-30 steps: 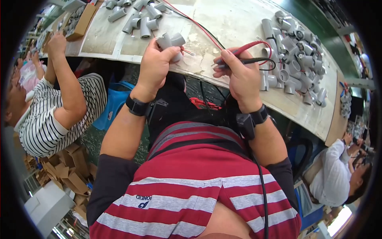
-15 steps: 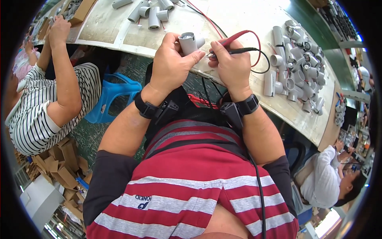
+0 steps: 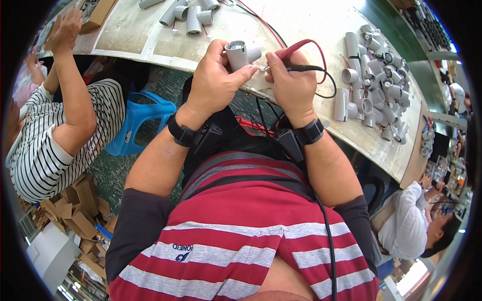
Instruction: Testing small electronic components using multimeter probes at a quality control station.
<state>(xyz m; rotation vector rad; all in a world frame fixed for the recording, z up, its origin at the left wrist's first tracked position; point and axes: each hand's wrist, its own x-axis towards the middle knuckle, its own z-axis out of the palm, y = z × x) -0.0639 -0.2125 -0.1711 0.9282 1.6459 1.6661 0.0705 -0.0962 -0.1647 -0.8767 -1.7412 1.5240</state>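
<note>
Grey plastic branched tubular fitting [image 3: 237,56] held up for probing

The fitting sits in the left hand [image 3: 213,83], above the near edge of the pale, worn worktable [image 3: 311,20], its open end facing up. The left fingers grip its body, while the thumb reaches toward what looks like a small whitish connector [image 3: 261,68]. The right hand [image 3: 293,88] pinches a red-handled test probe [image 3: 293,48] and a black-handled test probe [image 3: 305,67] together, tips at the connector; whether they touch metal is too small to tell.

The step appears to be an electrical contact check. The next move seems to call for a steady connector and both tips seated without touching each other.

Farther out, a heap of similar grey fittings [image 3: 371,85] lies to the right, with a smaller group of loose grey fittings [image 3: 193,20] at upper left.
</note>
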